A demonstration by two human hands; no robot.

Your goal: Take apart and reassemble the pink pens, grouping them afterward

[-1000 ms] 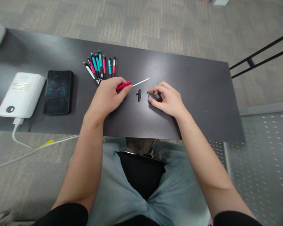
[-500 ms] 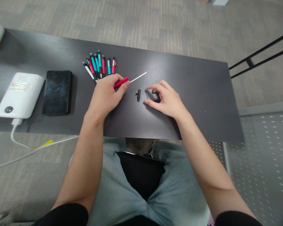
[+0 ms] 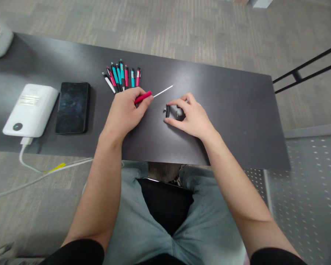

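My left hand is closed around the red barrel of a pen. A thin white pen refill extends from its fingertips toward the upper right; whether it lies on the table or is held is unclear. My right hand has thumb and forefinger at the two ends of a short black pen part with a small clip, on the table. Within the curve of that hand, a tiny thin piece like a spring lies on the tabletop. Its other fingers are curled.
Several pens in red, teal and white lie fanned beyond my left hand on the dark table. A black box-like device and a white power bank with a cable sit at left. A grey-white object occupies the far left corner.
My right hand has moved left, bringing its thumb and forefinger around the black pen part. My left hand keeps the red barrel. The view has shifted slightly.
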